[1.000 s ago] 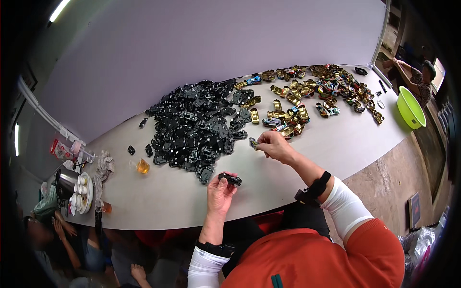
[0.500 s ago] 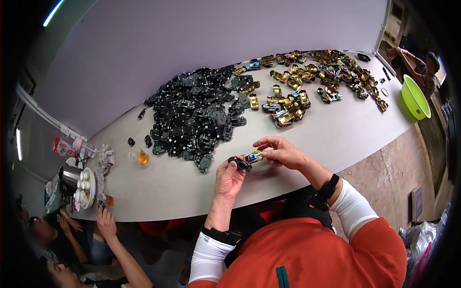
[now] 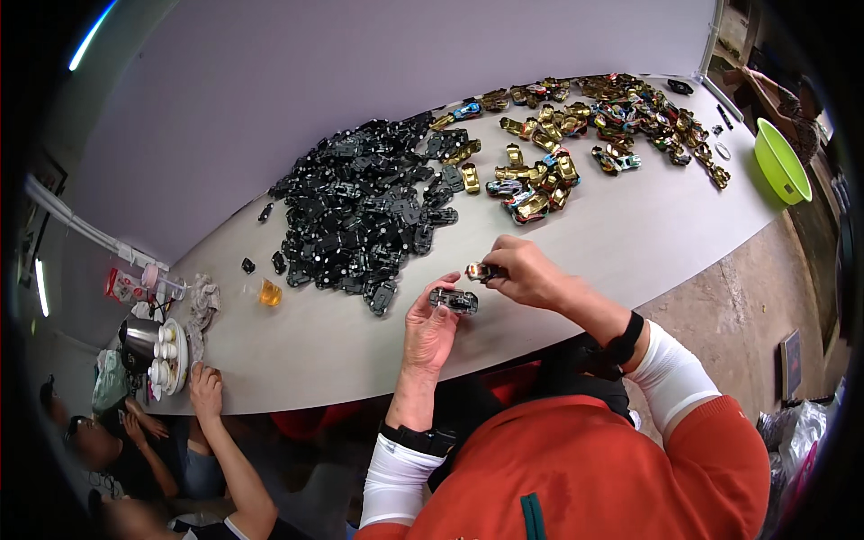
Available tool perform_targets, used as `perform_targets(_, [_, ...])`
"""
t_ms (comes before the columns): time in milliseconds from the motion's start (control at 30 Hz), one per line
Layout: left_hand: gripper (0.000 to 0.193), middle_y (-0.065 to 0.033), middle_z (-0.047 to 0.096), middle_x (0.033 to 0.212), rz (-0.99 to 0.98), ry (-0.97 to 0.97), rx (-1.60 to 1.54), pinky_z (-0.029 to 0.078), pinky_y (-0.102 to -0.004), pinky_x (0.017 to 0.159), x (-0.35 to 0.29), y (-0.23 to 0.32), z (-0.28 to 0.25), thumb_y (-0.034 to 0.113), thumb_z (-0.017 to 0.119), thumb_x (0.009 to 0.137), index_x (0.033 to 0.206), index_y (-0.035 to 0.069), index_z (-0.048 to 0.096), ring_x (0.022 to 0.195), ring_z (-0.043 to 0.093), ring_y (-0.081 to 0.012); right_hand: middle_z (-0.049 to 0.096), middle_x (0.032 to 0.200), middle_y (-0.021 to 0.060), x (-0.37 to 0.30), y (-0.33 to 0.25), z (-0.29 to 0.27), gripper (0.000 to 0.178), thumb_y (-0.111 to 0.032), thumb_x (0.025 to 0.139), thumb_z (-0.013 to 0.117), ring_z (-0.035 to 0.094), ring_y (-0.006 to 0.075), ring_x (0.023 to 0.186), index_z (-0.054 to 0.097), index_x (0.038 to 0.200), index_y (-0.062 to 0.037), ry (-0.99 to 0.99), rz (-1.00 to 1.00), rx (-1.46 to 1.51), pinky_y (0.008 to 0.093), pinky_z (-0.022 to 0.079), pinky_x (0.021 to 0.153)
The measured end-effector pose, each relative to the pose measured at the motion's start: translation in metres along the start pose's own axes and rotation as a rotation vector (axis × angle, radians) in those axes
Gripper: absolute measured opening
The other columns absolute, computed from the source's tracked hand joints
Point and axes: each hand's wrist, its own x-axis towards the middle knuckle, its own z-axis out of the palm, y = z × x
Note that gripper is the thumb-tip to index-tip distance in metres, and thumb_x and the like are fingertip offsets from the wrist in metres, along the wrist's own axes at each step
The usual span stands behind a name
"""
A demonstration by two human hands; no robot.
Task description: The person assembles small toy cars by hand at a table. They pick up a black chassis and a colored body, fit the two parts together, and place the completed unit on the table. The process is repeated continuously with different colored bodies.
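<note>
My left hand (image 3: pixel 427 338) is closed on a black toy car chassis (image 3: pixel 454 301), holding it by its edge between thumb and fingers, with the wheeled frame facing up. Just right of it, my right hand (image 3: pixel 529 273) pinches a small toy car body (image 3: pixel 477 270), its visible end white and red with dark parts. A small gap separates the body from the chassis. Beyond my left hand lies a large heap of black chassis (image 3: pixel 355 211). Past my right hand is a cluster of gold and coloured toy car bodies (image 3: pixel 540 191).
More gold and coloured car bodies (image 3: pixel 634 121) lie at the far right. A green basin (image 3: pixel 781 162) stands at the right edge. Leftward are a glass of amber drink (image 3: pixel 269 292), a cloth (image 3: pixel 206 301) and a round tray (image 3: pixel 183 360) with cups. Co-workers sit there, one hand (image 3: pixel 205 391) on the table edge.
My right hand has lifted the car body slightly up and away from the chassis and turned it. The chassis has rolled flatter in my left hand. The cup by the co-worker's hand no longer shows.
</note>
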Motion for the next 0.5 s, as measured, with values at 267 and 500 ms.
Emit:
perform_targets(267, [0.04,-0.0158,0.059,0.102,-0.021,-0.064,-0.024,0.052,-0.0252,0.067,-0.009,0.007,-0.005,0.016,0.069,0.077,0.109,-0.001,0.054,0.085,0.061,-0.0191,0.058,0.082,0.005,-0.026,-0.028,0.001,0.022,0.0,0.076,0.066,0.059,0.0104,0.071,0.06,0.097,0.0036,0.032,0.217,0.874,0.0234,0.048,0.063])
perform_targets(500, [0.039,-0.0139,0.062,0.097,-0.009,-0.061,0.069,0.053,-0.0274,0.067,-0.009,0.009,0.005,0.018,0.071,0.075,0.105,-0.002,0.056,0.083,0.061,-0.0186,0.057,0.085,0.0065,-0.028,-0.027,0.006,0.023,0.004,0.074,0.066,0.06,0.0116,0.072,0.061,0.097,0.0032,0.035,0.168,0.702,0.0236,0.05,0.062])
